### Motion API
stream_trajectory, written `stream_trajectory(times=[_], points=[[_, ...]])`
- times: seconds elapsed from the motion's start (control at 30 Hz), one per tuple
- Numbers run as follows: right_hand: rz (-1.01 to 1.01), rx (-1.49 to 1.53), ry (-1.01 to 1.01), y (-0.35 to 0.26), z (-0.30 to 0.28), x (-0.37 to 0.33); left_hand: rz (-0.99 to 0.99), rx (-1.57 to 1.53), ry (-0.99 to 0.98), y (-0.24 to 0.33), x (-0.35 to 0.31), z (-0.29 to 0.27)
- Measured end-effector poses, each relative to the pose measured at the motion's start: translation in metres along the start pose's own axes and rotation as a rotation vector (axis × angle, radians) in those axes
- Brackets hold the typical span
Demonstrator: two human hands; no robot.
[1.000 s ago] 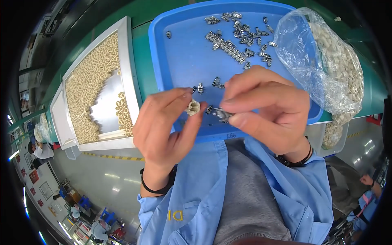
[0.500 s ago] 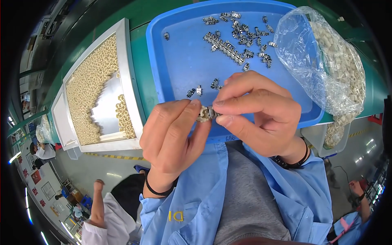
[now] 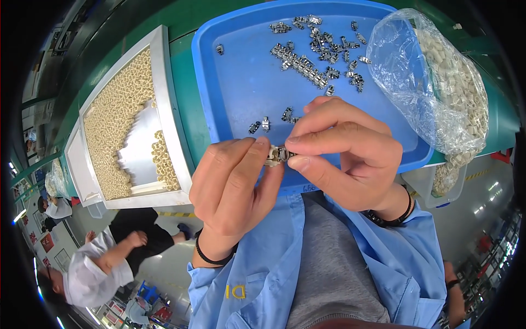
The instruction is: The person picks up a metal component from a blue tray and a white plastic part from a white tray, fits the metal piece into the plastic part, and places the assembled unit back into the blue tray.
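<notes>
Over the near edge of the blue tray (image 3: pixel 241 71), both hands meet at fingertip height. My left hand (image 3: pixel 233 183) pinches a small cream plastic ring-like part (image 3: pixel 272 156) between thumb and fingers. Thumb and forefinger of my right hand (image 3: pixel 350 153) close on a small metal clip part (image 3: pixel 284 154). The two parts touch; how far one sits inside the other is hidden by the fingers. Beyond the hands, loose dark-silver metal parts (image 3: pixel 301 64) lie in the tray, with a few more (image 3: pixel 266 124) just past my left fingertips.
Left of the tray stands a white-framed box (image 3: pixel 170 109) partly filled with cream parts (image 3: pixel 112 131). At right a clear plastic bag (image 3: pixel 402 71) spills whitish plastic parts (image 3: pixel 460 104). A person in a white top (image 3: pixel 93 274) is on the floor side at lower left.
The person at lower left has moved further left and shows more fully. At lower right, the other person has shifted mostly out of view. My hands keep their pinch, almost unmoved.
</notes>
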State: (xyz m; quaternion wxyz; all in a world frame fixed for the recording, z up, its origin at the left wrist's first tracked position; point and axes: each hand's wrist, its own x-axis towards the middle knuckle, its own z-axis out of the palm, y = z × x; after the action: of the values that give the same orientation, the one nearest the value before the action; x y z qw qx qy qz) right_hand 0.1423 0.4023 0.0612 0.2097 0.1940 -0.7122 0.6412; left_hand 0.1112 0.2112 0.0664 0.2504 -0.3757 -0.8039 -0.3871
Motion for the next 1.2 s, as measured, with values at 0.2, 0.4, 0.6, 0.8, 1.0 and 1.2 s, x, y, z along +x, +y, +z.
stream_trajectory(times=[0.2,0.4,0.6,0.8,1.0,1.2], points=[[-0.011,-0.004,-0.030,0.0007,0.0003,0.0001,0.021,0.008,0.004,-0.0017,0.0018,0.0027],[-0.013,0.002,-0.008,0.0024,0.0023,-0.0002,0.021,0.027,-0.007,-0.0013,0.0023,0.0024],[0.014,0.071,0.007,0.0040,0.0006,-0.0021,0.037,0.014,-0.017,-0.0021,0.0028,0.0025],[-0.004,0.085,0.007,0.0065,0.0005,-0.0020,0.046,0.002,-0.007,-0.0031,0.0018,0.0042],[0.011,0.091,0.029,0.0073,0.0034,-0.0054,0.038,0.023,-0.025,-0.0015,0.0019,0.0039],[0.004,0.059,0.002,0.0056,0.0000,-0.0030,0.010,-0.019,-0.024,-0.0021,0.0002,0.0041]])
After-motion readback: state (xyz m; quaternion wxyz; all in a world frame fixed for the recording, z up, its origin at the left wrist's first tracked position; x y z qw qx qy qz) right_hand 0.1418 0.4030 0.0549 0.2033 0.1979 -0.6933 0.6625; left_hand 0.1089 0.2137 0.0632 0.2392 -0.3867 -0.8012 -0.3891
